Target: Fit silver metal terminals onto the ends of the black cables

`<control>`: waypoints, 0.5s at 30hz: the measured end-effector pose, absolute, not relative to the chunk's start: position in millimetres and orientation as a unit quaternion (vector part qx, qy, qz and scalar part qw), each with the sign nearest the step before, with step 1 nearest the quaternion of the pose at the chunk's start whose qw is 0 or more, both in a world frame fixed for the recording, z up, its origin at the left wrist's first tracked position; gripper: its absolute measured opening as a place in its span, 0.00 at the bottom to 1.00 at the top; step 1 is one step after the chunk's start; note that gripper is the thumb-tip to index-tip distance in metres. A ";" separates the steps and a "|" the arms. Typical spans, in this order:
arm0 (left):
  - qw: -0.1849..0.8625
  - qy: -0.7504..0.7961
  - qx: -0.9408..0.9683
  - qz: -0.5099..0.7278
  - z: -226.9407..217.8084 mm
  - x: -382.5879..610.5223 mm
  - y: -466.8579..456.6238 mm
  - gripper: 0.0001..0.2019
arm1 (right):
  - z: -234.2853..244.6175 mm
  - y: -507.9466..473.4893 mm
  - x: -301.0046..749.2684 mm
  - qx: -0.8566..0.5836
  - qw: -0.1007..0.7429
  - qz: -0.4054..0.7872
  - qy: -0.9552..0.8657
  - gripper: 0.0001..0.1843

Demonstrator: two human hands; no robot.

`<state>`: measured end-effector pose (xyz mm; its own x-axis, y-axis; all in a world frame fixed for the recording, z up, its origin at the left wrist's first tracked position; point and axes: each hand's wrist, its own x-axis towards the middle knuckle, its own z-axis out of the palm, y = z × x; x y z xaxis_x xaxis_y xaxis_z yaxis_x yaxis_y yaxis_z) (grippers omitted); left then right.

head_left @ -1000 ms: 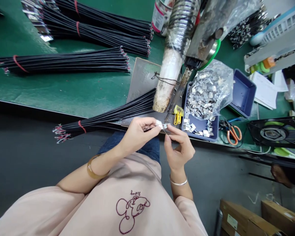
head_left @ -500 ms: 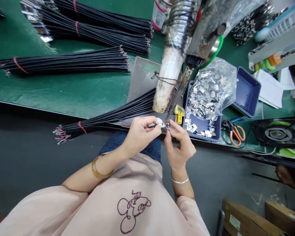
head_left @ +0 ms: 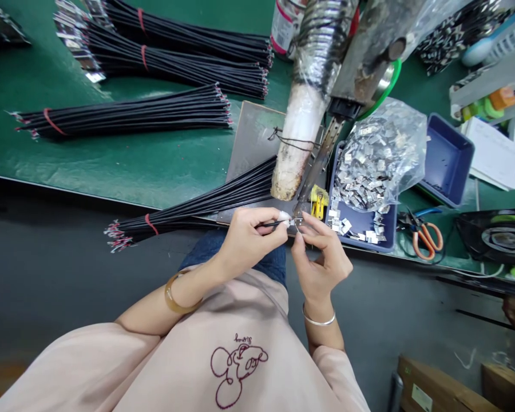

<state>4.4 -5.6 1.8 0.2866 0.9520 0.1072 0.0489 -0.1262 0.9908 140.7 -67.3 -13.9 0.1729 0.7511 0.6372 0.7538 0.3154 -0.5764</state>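
My left hand (head_left: 249, 234) pinches a black cable (head_left: 275, 223) close to its end, with white material around a fingertip. A small metal connector (head_left: 298, 221) sits at that cable end, between my two hands and by the tip of a soldering iron (head_left: 315, 171). Thumb and forefinger of my right hand (head_left: 324, 252) close on what looks like a thin silvery wire (head_left: 298, 228) beside the connector; fine detail there is too small to tell. A banded bundle of black cables (head_left: 214, 191) lies behind my left hand, partly over a grey board (head_left: 255, 134).
A pale wrapped duct (head_left: 294, 137) hangs low over the board. To the right are a blue tray (head_left: 388, 243) with a bag of metal connectors (head_left: 373, 160), a yellow clip (head_left: 318, 205) and orange-handled pliers (head_left: 427, 240). Banded cable bundles (head_left: 133, 111) lie at left.
The whole view has shifted slightly, so things appear farther right. My hands stay together at the cable end, still pinching, with the right fingertips slightly lower against the connector.
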 end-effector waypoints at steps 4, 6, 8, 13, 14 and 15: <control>0.508 0.425 0.624 0.415 0.1 3.8 -6.2 0.08 | -15.1 -64.9 143.0 -0.593 0.479 -0.019 -0.647 0.08; 0.496 0.428 0.627 0.421 -0.3 4.1 -6.7 0.07 | -13.8 -63.4 143.0 -0.591 0.479 -0.027 -0.648 0.08; 0.483 0.422 0.634 0.433 -0.5 4.2 -6.9 0.07 | -12.3 -62.9 142.4 -0.591 0.479 -0.028 -0.648 0.09; 0.497 0.414 0.638 0.418 -1.0 2.5 -5.6 0.06 | -13.9 -67.1 141.8 -0.586 0.485 -0.015 -0.649 0.09; 0.511 0.415 0.634 0.405 -1.0 2.1 -5.4 0.06 | -14.8 -68.2 142.2 -0.585 0.485 -0.015 -0.650 0.09; 0.525 0.416 0.630 0.394 -0.8 1.9 -5.3 0.07 | -15.5 -69.3 142.7 -0.585 0.482 -0.019 -0.653 0.09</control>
